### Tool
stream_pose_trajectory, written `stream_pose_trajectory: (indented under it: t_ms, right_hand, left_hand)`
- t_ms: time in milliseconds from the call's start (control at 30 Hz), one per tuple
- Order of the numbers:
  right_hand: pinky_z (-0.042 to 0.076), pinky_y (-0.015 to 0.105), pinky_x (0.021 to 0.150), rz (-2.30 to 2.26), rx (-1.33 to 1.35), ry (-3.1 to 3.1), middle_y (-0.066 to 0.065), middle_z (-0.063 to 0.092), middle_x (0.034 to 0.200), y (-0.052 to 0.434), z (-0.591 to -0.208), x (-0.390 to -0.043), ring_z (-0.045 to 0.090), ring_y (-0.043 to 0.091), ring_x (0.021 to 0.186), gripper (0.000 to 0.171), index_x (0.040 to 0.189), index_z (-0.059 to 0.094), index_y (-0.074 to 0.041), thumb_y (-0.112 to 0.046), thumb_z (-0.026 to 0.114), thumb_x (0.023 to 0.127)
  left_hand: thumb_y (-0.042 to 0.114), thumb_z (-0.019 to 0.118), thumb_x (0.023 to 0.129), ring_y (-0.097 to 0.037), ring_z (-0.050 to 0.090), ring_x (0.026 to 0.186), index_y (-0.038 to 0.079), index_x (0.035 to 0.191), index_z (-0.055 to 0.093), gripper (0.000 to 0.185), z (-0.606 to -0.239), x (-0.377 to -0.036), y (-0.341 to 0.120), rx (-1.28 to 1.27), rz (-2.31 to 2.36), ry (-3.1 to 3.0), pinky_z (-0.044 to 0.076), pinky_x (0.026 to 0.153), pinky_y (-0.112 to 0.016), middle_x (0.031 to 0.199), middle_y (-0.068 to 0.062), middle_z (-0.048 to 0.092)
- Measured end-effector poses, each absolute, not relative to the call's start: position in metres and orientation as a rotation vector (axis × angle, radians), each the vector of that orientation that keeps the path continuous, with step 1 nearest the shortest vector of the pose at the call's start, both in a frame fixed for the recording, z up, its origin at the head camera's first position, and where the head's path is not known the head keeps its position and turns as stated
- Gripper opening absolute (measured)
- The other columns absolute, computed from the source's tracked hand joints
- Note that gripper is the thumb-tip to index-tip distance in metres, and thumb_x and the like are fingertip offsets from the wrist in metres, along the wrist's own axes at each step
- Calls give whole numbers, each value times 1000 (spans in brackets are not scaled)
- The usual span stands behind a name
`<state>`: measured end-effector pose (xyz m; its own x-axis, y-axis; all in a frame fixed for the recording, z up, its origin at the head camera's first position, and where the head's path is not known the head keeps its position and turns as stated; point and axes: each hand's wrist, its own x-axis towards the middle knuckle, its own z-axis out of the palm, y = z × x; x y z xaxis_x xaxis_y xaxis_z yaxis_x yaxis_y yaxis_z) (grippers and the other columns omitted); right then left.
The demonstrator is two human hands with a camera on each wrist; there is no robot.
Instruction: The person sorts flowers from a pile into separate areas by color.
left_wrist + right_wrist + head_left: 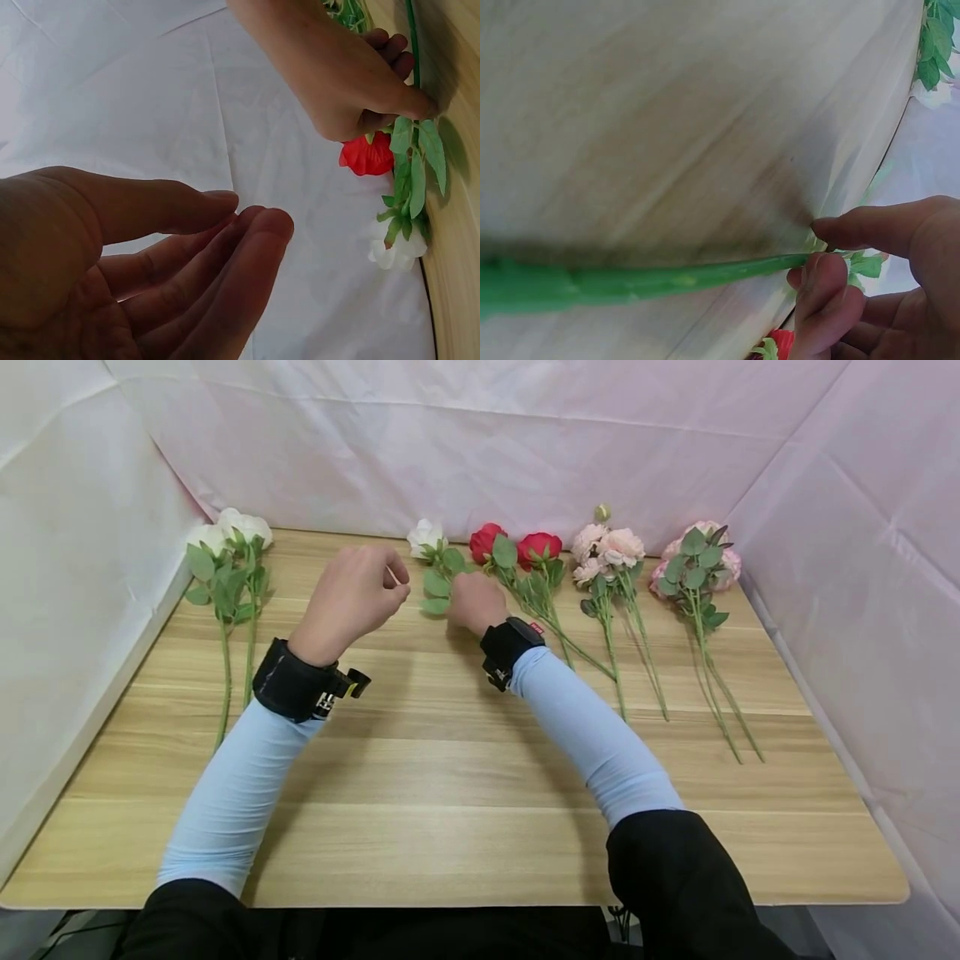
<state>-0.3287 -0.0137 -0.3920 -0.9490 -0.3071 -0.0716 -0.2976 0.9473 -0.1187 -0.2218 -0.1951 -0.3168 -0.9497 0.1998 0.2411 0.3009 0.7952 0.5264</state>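
Observation:
My right hand [477, 602] pinches the green stem [667, 279] of a single white rose [426, 537] just below its leaves [420, 161]. The bloom points toward the back cloth, and the stem runs close over the wood in the right wrist view. To the left, my left hand [354, 600] hovers above the table and holds nothing. Its thumb and fingertips come close together in the left wrist view [187, 247]. Right beside my right hand lie two red roses [487, 541] with crossing stems.
Two white roses [244, 527] lie at the table's left side. Pale pink flowers [621, 547] and a darker-edged pink bunch [727, 568] lie to the right, stems toward the front. White cloth walls [465, 452] border the back and sides of the wooden table [420, 827].

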Motion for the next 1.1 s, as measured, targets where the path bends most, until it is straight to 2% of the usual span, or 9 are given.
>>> stream_pose_trajectory:
  t_ms: [167,300,433,533,600,667,767,900,1100]
  right_hand:
    - [40,34,59,-148,-492,3002,-1,33,70,-12,-387,-324,42,17,67,34,68,39,-16,-15,59,94]
    - [46,37,63,-76,-533,2981,0,43,77,-6,-375,-315,49,19,74,26,73,43,-16,-16,62,91]
    - [34,32,57,-186,-576,2926,-1,33,73,6,-356,-305,35,16,66,31,69,38,-17,-13,65,85]
    - [28,30,58,-334,-608,2895,-2,33,69,19,-344,-295,31,14,63,32,67,44,-16,-19,70,87]
    - [35,30,61,-402,-628,2887,-2,47,70,28,-337,-286,42,15,64,23,75,56,-15,-24,72,89]
    - [45,32,69,-469,-634,2866,1,64,85,38,-331,-277,58,17,74,16,91,66,-14,-28,74,91]
    - [54,36,76,-576,-628,2818,6,75,98,51,-324,-265,72,24,85,21,106,69,-11,-28,74,93]
    - [58,36,72,-726,-624,2762,9,78,94,64,-316,-254,76,25,81,16,105,70,-10,-21,72,95]
    - [56,34,69,-873,-628,2755,8,76,87,75,-308,-247,73,20,73,6,96,72,-9,-13,68,96]
  left_hand:
    - [13,59,98,-34,72,97,3,104,75,19,-317,-223,-195,-383,-841,-2844,54,81,-49,103,-20,77]
    - [15,60,99,-34,71,98,4,105,75,19,-317,-223,-196,-375,-838,-2858,54,81,-49,104,-19,77]
    - [16,60,99,-34,71,98,4,106,75,20,-316,-223,-195,-371,-831,-2872,54,81,-49,105,-19,77]
    - [16,61,99,-34,71,99,4,107,74,20,-316,-224,-194,-382,-823,-2888,54,82,-49,106,-19,77]
    - [15,61,99,-34,72,100,4,108,74,19,-316,-225,-193,-394,-824,-2900,54,83,-50,107,-19,77]
    - [15,63,98,-34,72,100,4,110,74,19,-316,-225,-192,-408,-828,-2910,54,84,-50,108,-19,77]
    - [14,64,98,-34,72,99,4,110,74,19,-317,-224,-190,-423,-826,-2925,55,83,-50,108,-19,77]
    - [12,65,97,-33,72,99,3,110,74,18,-320,-222,-188,-441,-815,-2934,55,83,-49,107,-18,77]
    - [9,67,96,-32,72,98,4,109,75,17,-324,-222,-183,-457,-833,-2932,56,82,-49,106,-17,77]
